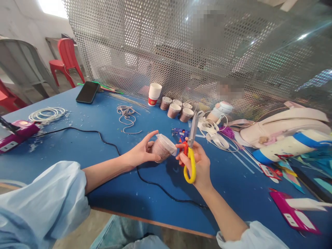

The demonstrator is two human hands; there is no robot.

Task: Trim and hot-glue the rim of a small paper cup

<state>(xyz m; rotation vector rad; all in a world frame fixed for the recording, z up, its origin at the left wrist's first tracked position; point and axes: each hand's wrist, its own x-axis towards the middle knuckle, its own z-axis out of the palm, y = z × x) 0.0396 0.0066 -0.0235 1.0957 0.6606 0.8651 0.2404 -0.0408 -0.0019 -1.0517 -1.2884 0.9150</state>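
Note:
Tilted on its side above the blue table, a paper cup wrapped in brownish cord [163, 149] is gripped by my left hand [141, 152]. My right hand [198, 164] holds a pair of scissors [191, 152] with yellow and red handles, its blades pointing up and away from me. The fingertips of that hand are close to the cup's rim; whether they touch it I cannot tell. Just behind the scissors lies a blue glue gun [181, 132]. Farther back stand several similar wrapped cups [173, 110] and a stack of plain paper cups [155, 93].
Loose cord [127, 116] and a phone [88, 92] lie at the back left. A black cable [160, 186] crosses the blue table [109, 186]. On the right are white ribbon [215, 135], a bottle [282, 147], a bag [285, 124] and a purple power strip [294, 211]. Perforated metal [116, 52] borders the back.

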